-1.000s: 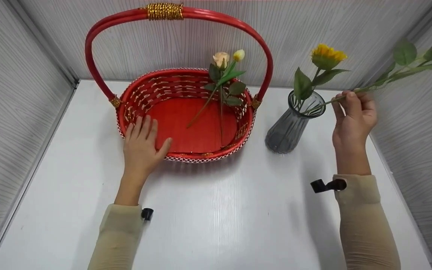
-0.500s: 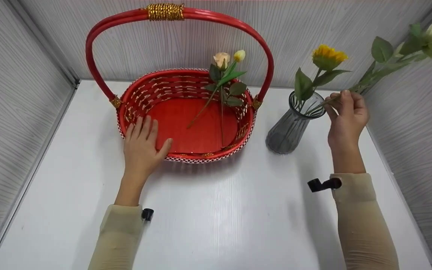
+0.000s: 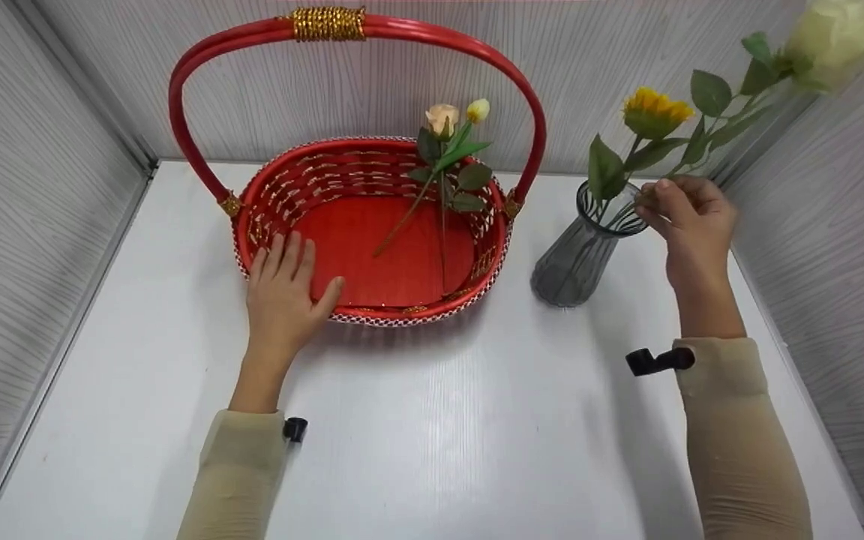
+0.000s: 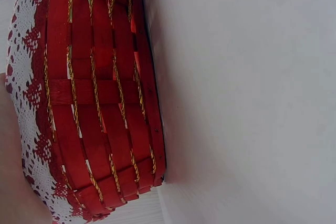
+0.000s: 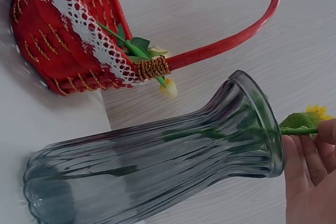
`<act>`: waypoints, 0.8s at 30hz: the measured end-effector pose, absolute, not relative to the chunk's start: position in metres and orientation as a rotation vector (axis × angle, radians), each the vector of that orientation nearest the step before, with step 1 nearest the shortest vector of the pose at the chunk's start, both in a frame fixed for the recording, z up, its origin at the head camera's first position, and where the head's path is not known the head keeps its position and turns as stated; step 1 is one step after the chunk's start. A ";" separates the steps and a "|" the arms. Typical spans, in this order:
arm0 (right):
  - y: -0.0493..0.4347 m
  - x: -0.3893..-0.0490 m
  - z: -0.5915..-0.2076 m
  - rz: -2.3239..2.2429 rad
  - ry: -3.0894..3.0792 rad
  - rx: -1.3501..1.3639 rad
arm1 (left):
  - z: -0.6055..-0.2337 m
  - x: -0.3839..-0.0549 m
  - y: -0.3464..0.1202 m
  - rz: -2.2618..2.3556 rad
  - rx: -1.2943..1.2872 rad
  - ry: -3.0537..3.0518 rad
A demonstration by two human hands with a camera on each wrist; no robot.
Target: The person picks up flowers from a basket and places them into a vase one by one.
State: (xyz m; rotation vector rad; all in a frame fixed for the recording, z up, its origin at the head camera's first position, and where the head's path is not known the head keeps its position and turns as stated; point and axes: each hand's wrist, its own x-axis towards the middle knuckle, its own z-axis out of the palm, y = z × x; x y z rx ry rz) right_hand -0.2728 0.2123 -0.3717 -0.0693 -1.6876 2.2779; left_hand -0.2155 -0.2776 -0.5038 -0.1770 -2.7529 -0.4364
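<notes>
My left hand (image 3: 282, 292) rests with fingers spread on the front-left rim of a red woven basket (image 3: 402, 313). Inside the basket a peach rose (image 3: 443, 118) and a white-yellow tulip (image 3: 478, 111) lean against the back right. At the right, my right hand (image 3: 694, 221) pinches the stem of a large cream-white rose (image 3: 835, 43) between thumb and fingers, right at the mouth of a grey glass vase (image 3: 571, 262). The rose's stem slants down into the vase, as the right wrist view also shows through the glass (image 5: 157, 156). A yellow sunflower (image 3: 655, 114) stands in the same vase.
The basket's tall red handle (image 3: 462, 37), wrapped in gold at the top, arches over it. Pale wood-grain panels (image 3: 42, 247) border the white table (image 3: 432, 435) at the back and both sides. Lace trim (image 4: 31, 98) runs along the basket's rim.
My right hand has moved left to the vase's mouth with the cream-white rose, whose bloom has come into view and swung left, more upright. The left hand and basket have stayed put.
</notes>
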 end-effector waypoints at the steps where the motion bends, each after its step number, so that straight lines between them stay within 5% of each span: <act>1: 0.212 -0.273 -0.370 2.273 -1.709 -0.071 | -0.504 -0.216 -0.278 -0.435 -0.177 -2.751; 24: 0.226 -0.270 -0.353 2.129 -2.084 -0.133 | -0.506 -0.217 -0.278 -0.438 -0.185 -2.734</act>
